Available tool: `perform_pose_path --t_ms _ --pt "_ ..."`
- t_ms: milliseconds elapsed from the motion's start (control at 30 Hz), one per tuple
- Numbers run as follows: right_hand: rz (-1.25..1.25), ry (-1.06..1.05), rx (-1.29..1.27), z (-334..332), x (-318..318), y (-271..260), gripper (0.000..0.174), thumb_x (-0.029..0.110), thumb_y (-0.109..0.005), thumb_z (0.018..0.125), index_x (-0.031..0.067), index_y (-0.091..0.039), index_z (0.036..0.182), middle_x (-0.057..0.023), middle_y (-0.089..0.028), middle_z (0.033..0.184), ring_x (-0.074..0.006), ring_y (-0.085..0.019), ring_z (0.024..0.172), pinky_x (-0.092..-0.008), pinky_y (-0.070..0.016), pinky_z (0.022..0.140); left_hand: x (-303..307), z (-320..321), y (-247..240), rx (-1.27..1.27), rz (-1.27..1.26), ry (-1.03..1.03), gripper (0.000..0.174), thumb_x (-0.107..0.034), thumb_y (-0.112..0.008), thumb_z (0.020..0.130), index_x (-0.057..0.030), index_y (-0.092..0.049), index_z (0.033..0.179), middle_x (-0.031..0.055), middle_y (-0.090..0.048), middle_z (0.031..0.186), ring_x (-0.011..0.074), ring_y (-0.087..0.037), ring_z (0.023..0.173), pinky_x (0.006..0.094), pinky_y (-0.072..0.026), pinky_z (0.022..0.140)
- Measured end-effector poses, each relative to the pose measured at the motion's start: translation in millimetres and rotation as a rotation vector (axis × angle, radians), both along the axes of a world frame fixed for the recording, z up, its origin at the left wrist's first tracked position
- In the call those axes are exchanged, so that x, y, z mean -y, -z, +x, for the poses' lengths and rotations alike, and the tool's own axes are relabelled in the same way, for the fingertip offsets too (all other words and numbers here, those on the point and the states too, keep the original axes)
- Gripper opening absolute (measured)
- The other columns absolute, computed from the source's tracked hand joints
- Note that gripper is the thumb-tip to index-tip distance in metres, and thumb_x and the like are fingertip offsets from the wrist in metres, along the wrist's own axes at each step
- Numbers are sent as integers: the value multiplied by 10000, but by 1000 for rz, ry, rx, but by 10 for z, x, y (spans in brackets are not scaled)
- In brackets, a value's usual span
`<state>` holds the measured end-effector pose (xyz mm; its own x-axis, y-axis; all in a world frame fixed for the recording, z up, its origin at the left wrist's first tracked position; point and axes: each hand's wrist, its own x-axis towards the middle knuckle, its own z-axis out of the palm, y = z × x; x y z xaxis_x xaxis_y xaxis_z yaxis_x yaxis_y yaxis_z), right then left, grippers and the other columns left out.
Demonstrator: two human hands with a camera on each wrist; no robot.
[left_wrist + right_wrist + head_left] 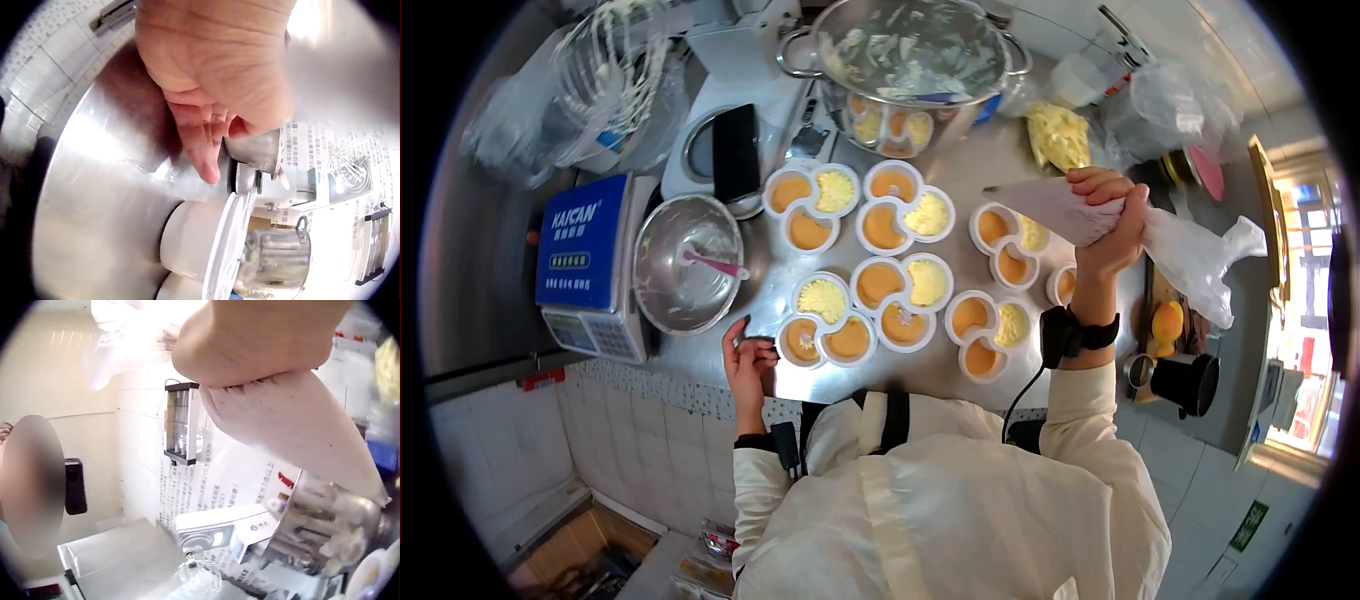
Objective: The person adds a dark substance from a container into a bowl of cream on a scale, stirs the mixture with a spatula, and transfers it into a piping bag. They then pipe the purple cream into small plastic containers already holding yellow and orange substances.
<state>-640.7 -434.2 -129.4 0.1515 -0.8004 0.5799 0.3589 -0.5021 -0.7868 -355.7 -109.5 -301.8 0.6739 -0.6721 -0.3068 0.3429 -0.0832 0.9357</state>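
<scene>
The right hand grips a piping bag of pale pinkish filling, raised over the right side of the table, its tip pointing left. In the right wrist view the hand squeezes the bag near its twisted top. White three-part cups stand in groups on the steel table; their compartments show orange filling or yellow shreds, and a few hold a small pale dab. The left hand hangs loosely beside the lower left cup group, holding nothing; in the left wrist view its fingers are near a white cup.
A steel bowl with a pink spatula and a blue-fronted scale stand left. Behind the cups are a large steel pot and a phone. A yellow bag lies back right; a black cup stands far right.
</scene>
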Motion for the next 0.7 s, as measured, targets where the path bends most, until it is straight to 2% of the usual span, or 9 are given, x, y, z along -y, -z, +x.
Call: perform_pose_path --t_ms 67,167,267,367,600,667,700 --pt "-24 81 -86 -188 13 40 469 259 -233 945 -9 -469 640 -163 -534 661 -268 -547 715 -375 -429 750 0 -7 -3 9 -2 27 331 -89 -379 885 -62 -387 1215 80 -580 791 103 -551 615 202 -477 565" --pt "66 82 -193 -362 4 280 440 237 -250 952 -3 -475 659 -145 -539 662 -249 -551 713 -349 -432 734 -3 7 25 22 34 28 314 -91 -390 882 -57 -418 1193 68 -578 792 92 -542 625 193 -471 571" --pt "155 92 -140 -396 6 447 417 233 -291 950 -7 -476 663 -140 -546 665 -235 -554 718 -338 -433 729 -2 9 40 16 27 30 310 -92 -401 881 -54 -426 1187 60 -574 784 84 -534 624 187 -468 570" --pt "222 199 -170 -322 36 509 473 254 -263 955 -1 -471 615 -136 -534 629 -234 -547 682 -334 -430 718 2 5 29 20 15 43 301 -90 -407 880 -49 -434 1177 55 -570 784 80 -527 627 184 -467 569" --pt "294 111 -260 -265 227 634 463 231 -287 951 -6 -474 601 -130 -539 620 -219 -547 671 -319 -427 711 -3 -20 20 17 31 19 288 -91 -410 884 -35 -439 1165 58 -570 789 81 -526 629 185 -466 576" --pt "323 78 -259 -288 281 701 293 50 -374 843 -36 -524 607 -113 -585 645 -197 -560 655 -283 -436 647 -10 -6 42 8 24 24 287 -90 -410 884 -32 -439 1164 57 -568 784 82 -524 623 186 -466 582" --pt "322 74 -261 -279 285 691 293 50 -374 843 -36 -524 607 -113 -585 645 -197 -560 655 -283 -436 647 -14 1 49 7 24 19 287 -90 -410 884 -32 -439 1164 57 -568 784 82 -524 623 186 -466 582"
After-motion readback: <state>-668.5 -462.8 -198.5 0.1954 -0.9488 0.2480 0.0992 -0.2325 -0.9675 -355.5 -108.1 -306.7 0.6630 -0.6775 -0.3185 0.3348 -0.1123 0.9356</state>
